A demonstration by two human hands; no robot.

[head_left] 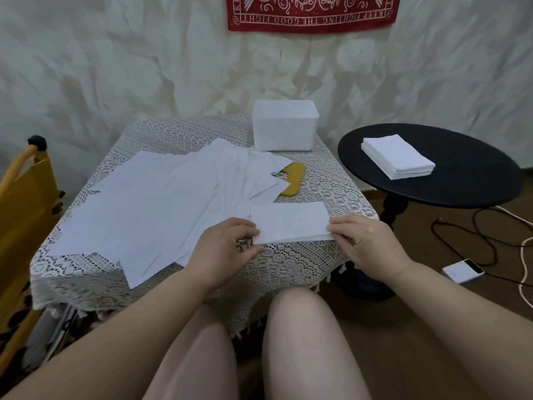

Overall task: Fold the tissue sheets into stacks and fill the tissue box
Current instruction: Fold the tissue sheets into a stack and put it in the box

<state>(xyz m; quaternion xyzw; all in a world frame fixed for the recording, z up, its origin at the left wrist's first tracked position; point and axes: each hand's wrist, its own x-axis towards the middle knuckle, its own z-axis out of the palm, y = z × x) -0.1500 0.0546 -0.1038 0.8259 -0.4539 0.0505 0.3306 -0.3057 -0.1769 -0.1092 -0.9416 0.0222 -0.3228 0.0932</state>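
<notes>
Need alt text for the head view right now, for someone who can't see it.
Both hands, left hand and right hand, pinch the ends of a folded tissue stack on a lace-covered table. Loose tissue sheets spread to the left, a white tissue box stands behind, and another folded stack sits on a black round table.

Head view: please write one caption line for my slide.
Both hands, left hand and right hand, pinch a folded tissue stack beside loose tissue sheets; the tissue box waits behind.

way to box: loose sheets [161, 203] and yellow lid [294, 177] are lying before the tissue box [284, 125] | right: bare lace tablecloth [340, 186] is showing
</notes>
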